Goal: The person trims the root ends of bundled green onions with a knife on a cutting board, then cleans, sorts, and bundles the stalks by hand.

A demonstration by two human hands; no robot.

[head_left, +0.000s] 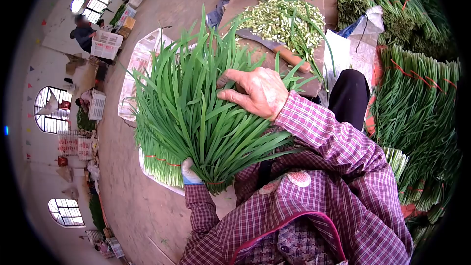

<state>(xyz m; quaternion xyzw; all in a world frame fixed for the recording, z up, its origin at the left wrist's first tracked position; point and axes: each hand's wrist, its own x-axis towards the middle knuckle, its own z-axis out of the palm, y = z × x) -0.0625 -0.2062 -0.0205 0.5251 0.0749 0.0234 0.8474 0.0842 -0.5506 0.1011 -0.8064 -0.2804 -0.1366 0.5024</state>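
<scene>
A large bunch of garlic chives (pixel 196 103) fans out in front of me, tied near its base with a red band. My left hand (pixel 189 172), in a pale glove with a blue cuff, grips the lower end of this bunch; most of its fingers are hidden behind the stalks. Over the leaves lies my bare right hand (pixel 257 91), thumb and forefinger apart among the blades, the other fingers partly out of sight. Just beyond it, a knife (pixel 289 59) with a wooden handle rests on a board (pixel 314 81) beside a heap of cut stalk ends (pixel 279 19).
A white plastic crate (pixel 130 93) holding another tied bundle (pixel 159 167) stands under and left of the bunch. Stacked chives (pixel 417 113) with red ties fill the right side. Farther off, a person (pixel 84 34) stands by white crates (pixel 105 44) along the wall.
</scene>
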